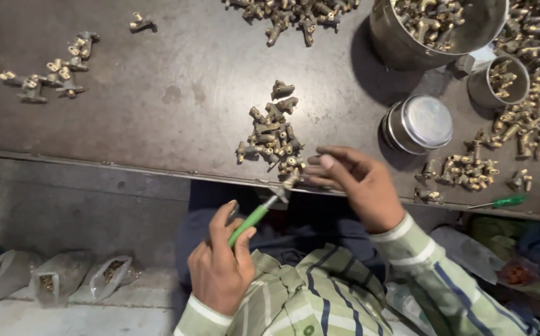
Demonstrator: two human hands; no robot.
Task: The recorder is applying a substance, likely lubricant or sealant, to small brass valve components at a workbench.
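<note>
Head view: green-handled screwdriver (251, 221) is gripped in the left hand (220, 267), tip on a small brass fitting (291, 181) pinched by the right hand (354, 186) at the table (158, 106) edge, just below the fitting pile (270, 137). Fitting judged stiff, dense, slippery; best held by its body. Both wrists bent inward.

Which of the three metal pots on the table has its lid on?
The low round tin nearest the right hand. Its flat shiny lid is shut, while the big pot and small cup stand open with brass pieces inside.
</note>
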